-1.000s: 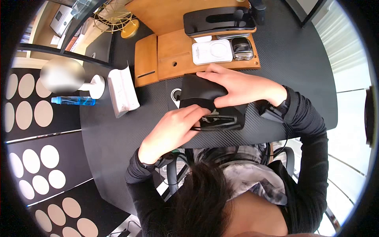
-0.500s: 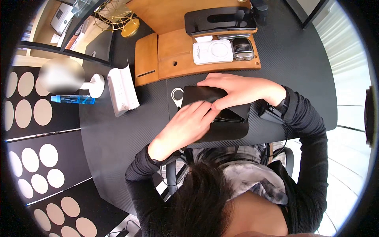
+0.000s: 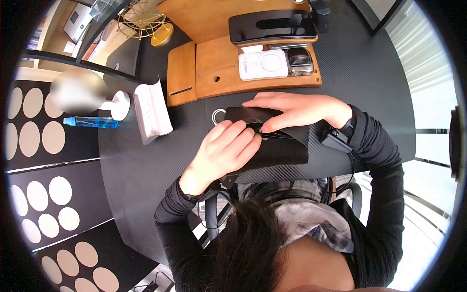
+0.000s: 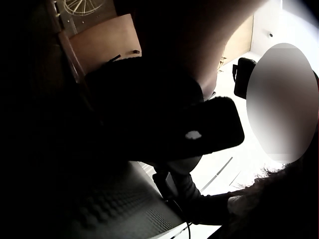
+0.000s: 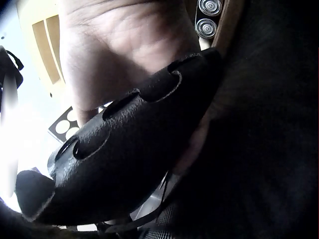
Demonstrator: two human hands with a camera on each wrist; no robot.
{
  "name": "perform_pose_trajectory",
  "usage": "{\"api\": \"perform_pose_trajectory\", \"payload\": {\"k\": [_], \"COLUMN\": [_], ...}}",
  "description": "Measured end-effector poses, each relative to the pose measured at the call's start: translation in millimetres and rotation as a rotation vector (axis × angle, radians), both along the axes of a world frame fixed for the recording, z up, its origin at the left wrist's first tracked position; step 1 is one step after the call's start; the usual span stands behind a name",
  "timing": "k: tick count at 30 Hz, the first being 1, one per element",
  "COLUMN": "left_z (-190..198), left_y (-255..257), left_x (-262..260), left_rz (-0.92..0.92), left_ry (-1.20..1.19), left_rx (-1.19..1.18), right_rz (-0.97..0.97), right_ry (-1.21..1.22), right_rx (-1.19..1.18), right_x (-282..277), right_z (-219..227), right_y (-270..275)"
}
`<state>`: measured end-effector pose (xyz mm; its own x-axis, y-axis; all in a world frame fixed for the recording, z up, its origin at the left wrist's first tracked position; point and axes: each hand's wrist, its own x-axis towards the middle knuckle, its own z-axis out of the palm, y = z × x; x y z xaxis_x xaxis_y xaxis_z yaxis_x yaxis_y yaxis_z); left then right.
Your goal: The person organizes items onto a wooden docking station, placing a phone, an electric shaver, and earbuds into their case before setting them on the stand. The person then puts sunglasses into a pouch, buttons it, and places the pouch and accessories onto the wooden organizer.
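Note:
A black leather pouch [image 3: 284, 152] lies at the desk's front edge, its mouth gaping in a dark slit. My left hand [image 3: 223, 150] grips its left side, curled fingertips at the mouth. From the far side my right hand [image 3: 296, 111] holds the upper flap, thumb at the slit and fingers over the back. In the right wrist view, the leather [image 5: 129, 149] shows curved cut-outs along its edge, under the palm. The left wrist view is mostly dark; a rounded black flap [image 4: 219, 124] with a light spot stands out. The pouch's inside is hidden.
A white ring-shaped item [image 3: 219, 116] lies behind the pouch. A wooden organizer [image 3: 209, 65] at the back carries a white charging pad [image 3: 262, 64] and a black case [image 3: 272, 25]. To the left are a white holder [image 3: 152, 113] and a blue bottle [image 3: 91, 122].
The pouch has come down flatter and nearer the front edge; the loop-like black frame at its mouth is out of sight. My left hand first moved rightward, then slightly back, uncovering the slit.

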<state>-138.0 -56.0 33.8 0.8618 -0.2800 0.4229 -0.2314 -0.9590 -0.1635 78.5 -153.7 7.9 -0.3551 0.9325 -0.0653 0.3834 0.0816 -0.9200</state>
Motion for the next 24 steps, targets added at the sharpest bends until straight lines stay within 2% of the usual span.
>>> {"api": "perform_pose_trajectory", "payload": {"k": [4,6,10,12,13,14,15,17,19,21,22,23,24], "left_z": [-5.2,-5.1,0.2,4.3,8.0,12.8,18.2,30.1,26.7,28.5,31.8,31.7,20.4], "left_y": [-1.2,-4.4,-4.0,3.0,6.7,10.8,14.3,18.1,32.1,29.2,30.7,33.1,39.5], "left_x": [-2.5,0.4,0.0,0.7,0.4,-0.2,-1.2,-12.2,-18.9,-12.5,-13.5,-15.8,-18.7], "left_rz": [0.004,0.052,0.128,0.127,0.128,0.137,0.144,0.253,0.237,0.23,0.215,0.273,0.26], "left_ry": [0.094,0.087,0.179,0.1,0.099,-0.021,-0.142,-0.322,-0.534,-0.67,-0.623,-0.558,-0.558], "left_rx": [-0.042,0.037,0.089,-0.056,-0.052,-0.16,-0.268,-0.429,-0.727,-1.394,-1.547,-1.755,-1.899], "right_rz": [-0.042,-0.036,-0.154,-0.196,-0.208,-0.221,-0.221,-0.292,-0.335,-0.379,-0.376,-0.371,-0.347], "right_ry": [0.016,0.002,-0.052,-0.089,0.056,0.2,0.199,0.488,0.456,0.58,0.613,0.612,0.702], "right_rx": [-0.011,-0.02,0.042,0.087,0.087,0.087,0.091,0.142,0.162,0.217,0.251,0.251,0.208], "right_x": [-0.2,0.0,-4.7,-4.4,-2.7,-1.6,-1.8,-3.6,-1.9,-3.6,-5.6,-8.3,-11.3], "right_z": [0.4,-3.0,-7.3,-5.3,-3.8,-2.5,-2.6,-3.6,5.4,17.7,21.7,25.2,28.5], "right_y": [-0.1,0.2,-0.1,1.2,2.5,3.6,4.5,6.3,4.7,4.1,3.4,1.9,0.2]}}
